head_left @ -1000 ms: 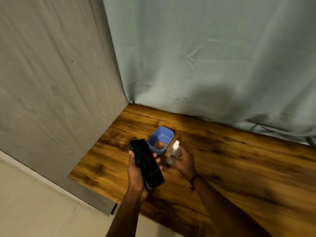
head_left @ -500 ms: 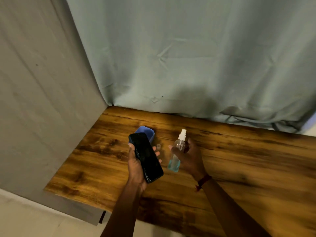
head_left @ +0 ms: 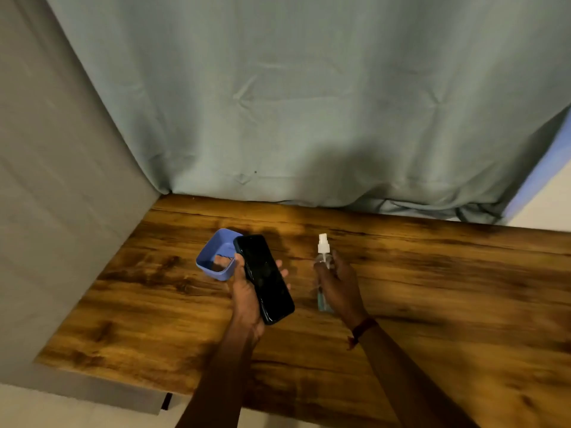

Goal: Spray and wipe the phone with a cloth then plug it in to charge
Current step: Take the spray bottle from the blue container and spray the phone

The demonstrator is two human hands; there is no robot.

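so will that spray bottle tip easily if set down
Probably tippy: the spray bottle looks tall and narrow. Likely light, since only the bottom shows blue liquid. Its clear smooth wall may slip in the right hand.

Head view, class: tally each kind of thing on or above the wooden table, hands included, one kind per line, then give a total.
phone: 1
spray bottle: 1
blue tub: 1
hands: 2, the left hand and the right hand
Total: 5
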